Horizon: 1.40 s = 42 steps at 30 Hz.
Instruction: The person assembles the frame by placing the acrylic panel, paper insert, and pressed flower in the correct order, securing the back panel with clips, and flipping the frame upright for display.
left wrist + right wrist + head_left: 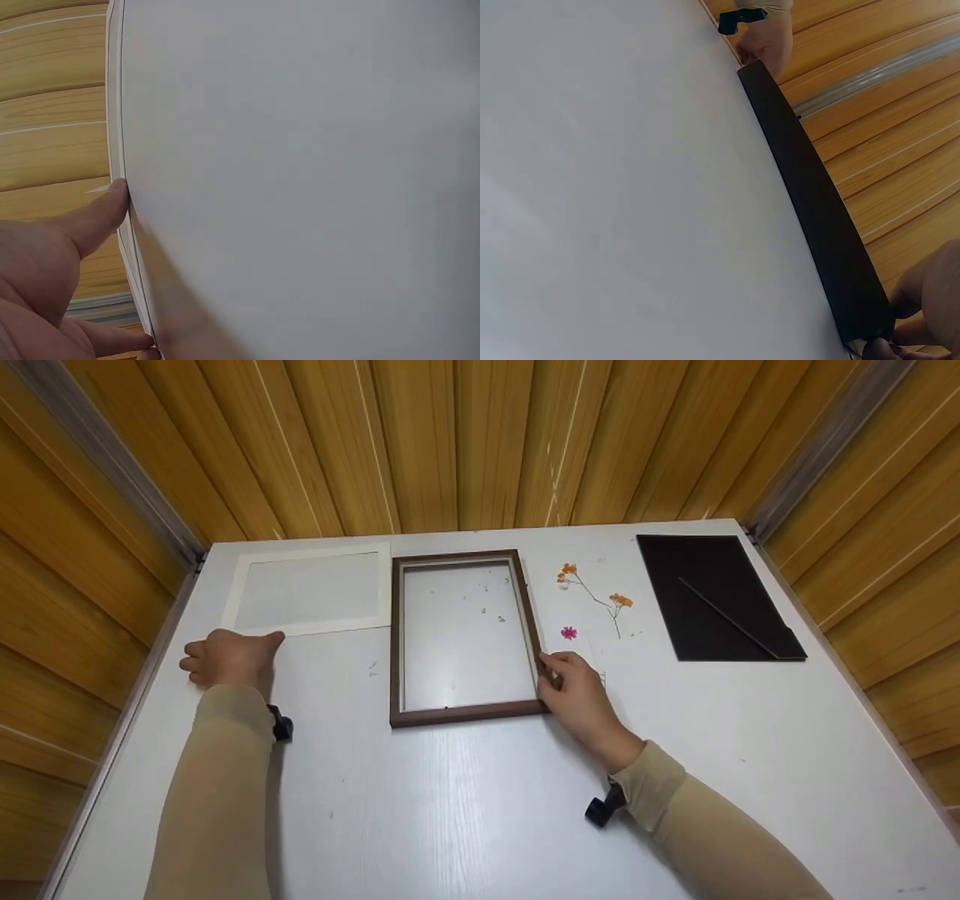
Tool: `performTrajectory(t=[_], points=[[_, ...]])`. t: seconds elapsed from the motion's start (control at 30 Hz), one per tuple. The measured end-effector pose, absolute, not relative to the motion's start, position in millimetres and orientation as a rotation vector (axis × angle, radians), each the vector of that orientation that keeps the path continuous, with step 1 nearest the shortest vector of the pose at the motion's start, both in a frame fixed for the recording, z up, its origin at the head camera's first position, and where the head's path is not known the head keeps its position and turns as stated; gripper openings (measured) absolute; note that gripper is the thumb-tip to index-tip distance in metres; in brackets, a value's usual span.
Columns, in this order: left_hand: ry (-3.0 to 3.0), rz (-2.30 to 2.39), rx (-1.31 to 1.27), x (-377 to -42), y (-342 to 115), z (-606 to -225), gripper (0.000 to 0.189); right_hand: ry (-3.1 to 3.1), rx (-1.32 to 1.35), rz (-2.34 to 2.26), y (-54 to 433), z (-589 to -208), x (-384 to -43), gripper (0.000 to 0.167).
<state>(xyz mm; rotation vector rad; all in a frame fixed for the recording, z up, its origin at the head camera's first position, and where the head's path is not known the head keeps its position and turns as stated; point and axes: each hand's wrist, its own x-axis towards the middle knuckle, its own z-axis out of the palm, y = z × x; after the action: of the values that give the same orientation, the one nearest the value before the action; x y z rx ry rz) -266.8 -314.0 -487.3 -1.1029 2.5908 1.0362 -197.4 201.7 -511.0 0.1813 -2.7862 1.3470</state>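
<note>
A brown picture frame (467, 709) lies on the white table in the middle of the head view, its opening showing the tabletop. My right hand (577, 697) holds its right side near the front corner, thumb and fingers at the edge. In the right wrist view, the frame's dark front side (810, 195) runs down to those fingers. To the left lies a white mat board (307, 628) with a rectangular window, its right end against the frame. At its front left corner is my left hand (232, 656), thumb (101, 217) and a finger stretched out to its edge.
Dried orange flowers (621, 601) on thin stems and a small pink flower (569, 633) lie right of the frame. Farther right is a black backing board (720, 622) with a slim strut. Yellow wood-patterned panels (487, 442) rise behind the white table (465, 802).
</note>
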Motion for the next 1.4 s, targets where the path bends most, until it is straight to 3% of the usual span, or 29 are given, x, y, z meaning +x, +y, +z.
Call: performTrajectory(t=[0.1,0.37,0.5,0.73,0.97,1.13,1.4], points=[[2.583,1.003,-1.111,-270,-316,-486,0.116,-2.790,0.181,1.344,202,-510,-197,0.048],[2.534,1.131,-1.162,-267,-318,-484,0.146,-2.808,0.186,1.327,202,-509,-197,0.049],[2.469,1.371,-1.219,-264,-315,-474,0.137,-2.814,0.187,1.318,201,-506,-199,0.049],[1.953,2.417,-1.264,-262,-302,-458,0.126,-2.802,0.184,1.309,202,-505,-201,0.049],[1.507,3.029,-1.249,-250,-287,-468,0.067,-2.813,0.192,1.330,202,-510,-196,0.048],[1.438,3.154,-1.131,-246,-275,-469,0.063,-2.798,0.182,1.342,204,-509,-196,0.048],[1.330,3.378,-1.167,-235,-271,-455,0.058,-2.858,0.187,1.336,200,-505,-198,0.050]])
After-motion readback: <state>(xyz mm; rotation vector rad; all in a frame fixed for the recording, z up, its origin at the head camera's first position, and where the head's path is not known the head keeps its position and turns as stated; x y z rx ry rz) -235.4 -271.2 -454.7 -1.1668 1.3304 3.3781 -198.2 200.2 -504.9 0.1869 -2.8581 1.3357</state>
